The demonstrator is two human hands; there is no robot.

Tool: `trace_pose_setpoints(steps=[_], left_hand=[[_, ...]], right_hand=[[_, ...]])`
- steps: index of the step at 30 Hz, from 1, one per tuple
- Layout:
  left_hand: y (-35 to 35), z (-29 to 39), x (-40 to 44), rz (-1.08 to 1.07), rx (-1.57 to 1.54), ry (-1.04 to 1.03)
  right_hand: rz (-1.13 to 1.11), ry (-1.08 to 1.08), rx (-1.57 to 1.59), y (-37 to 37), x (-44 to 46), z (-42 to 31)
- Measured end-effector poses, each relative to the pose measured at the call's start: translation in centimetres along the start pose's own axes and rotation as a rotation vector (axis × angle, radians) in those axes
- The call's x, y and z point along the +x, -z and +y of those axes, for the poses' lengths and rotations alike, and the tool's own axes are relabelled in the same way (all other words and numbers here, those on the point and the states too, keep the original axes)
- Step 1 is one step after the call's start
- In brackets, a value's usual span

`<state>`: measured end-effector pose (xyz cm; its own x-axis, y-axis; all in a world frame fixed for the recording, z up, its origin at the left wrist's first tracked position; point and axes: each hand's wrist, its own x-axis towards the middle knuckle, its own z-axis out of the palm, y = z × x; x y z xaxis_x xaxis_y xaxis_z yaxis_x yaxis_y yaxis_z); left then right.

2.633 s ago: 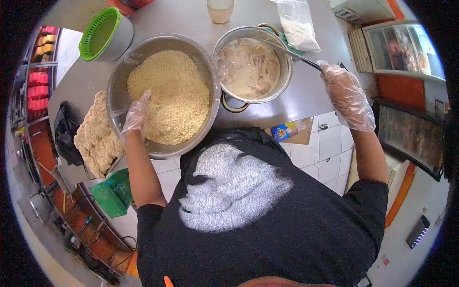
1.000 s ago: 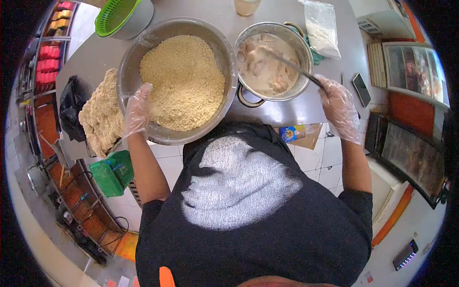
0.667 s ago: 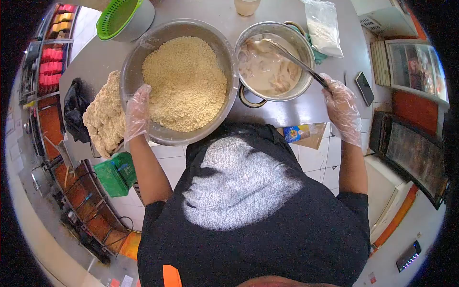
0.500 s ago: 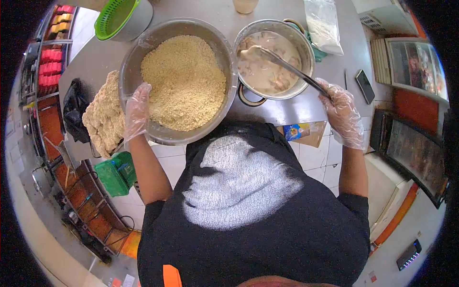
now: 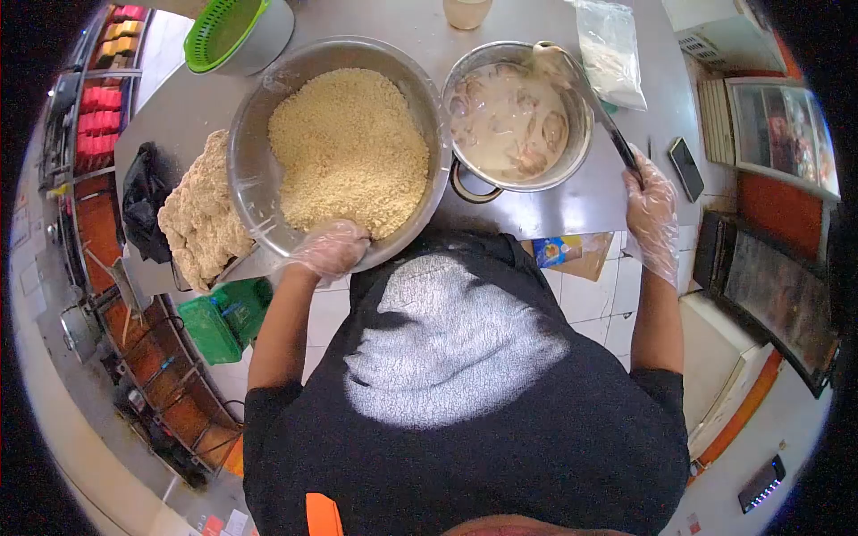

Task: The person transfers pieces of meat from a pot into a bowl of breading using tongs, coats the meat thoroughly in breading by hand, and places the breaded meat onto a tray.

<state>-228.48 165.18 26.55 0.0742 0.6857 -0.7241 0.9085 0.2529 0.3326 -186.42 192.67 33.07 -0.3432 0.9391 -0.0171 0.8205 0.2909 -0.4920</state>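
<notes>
In a clear plastic glove, my left hand (image 5: 332,247) is closed over the near rim of a wide metal bowl (image 5: 239,152). Pale yellow crumbs (image 5: 353,147) fill much of that bowl. My right hand (image 5: 652,207), gloved too, is wrapped round the dark handle of a long-handled spoon (image 5: 603,103). The spoon's coated head rests at the far right rim of a metal pot (image 5: 581,147). Milky liquid (image 5: 509,116) with pieces that look like meat fills the pot, which stands right of the bowl.
A lumpy beige mass (image 5: 204,219) lies left of the bowl, beside a black plastic bag (image 5: 146,201). A green basket in a grey tub (image 5: 255,40) stands at the far left. At right are a bag of white powder (image 5: 612,58) and a phone (image 5: 686,168). A cup (image 5: 466,12) stands behind.
My left hand has moved from the bowl's left rim to its near rim. The spoon head has lifted from the liquid to the pot's far right rim, and my right hand has shifted slightly.
</notes>
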Motion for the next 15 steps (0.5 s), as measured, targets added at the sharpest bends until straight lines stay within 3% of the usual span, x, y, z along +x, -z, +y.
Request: trace_pose_setpoints(steps=[8, 12, 14, 15], left_hand=[[0.0, 1.8, 1.7, 0.203, 0.089, 0.164], [3.4, 3.1, 0.2, 0.164, -0.214, 0.004], [4.8, 4.3, -0.2, 0.080, -0.345, -0.178], [4.7, 4.9, 0.4, 0.051, -0.281, -0.173]], right_hand=[[-0.272, 0.055, 0.141, 1.3, -4.4, -1.2], [-0.280, -0.082, 0.215, 0.9, -5.9, -2.2], [-0.215, -0.056, 0.170, 0.1, -5.6, -1.1], [-0.185, -0.040, 0.148, -0.1, -5.1, -0.4]])
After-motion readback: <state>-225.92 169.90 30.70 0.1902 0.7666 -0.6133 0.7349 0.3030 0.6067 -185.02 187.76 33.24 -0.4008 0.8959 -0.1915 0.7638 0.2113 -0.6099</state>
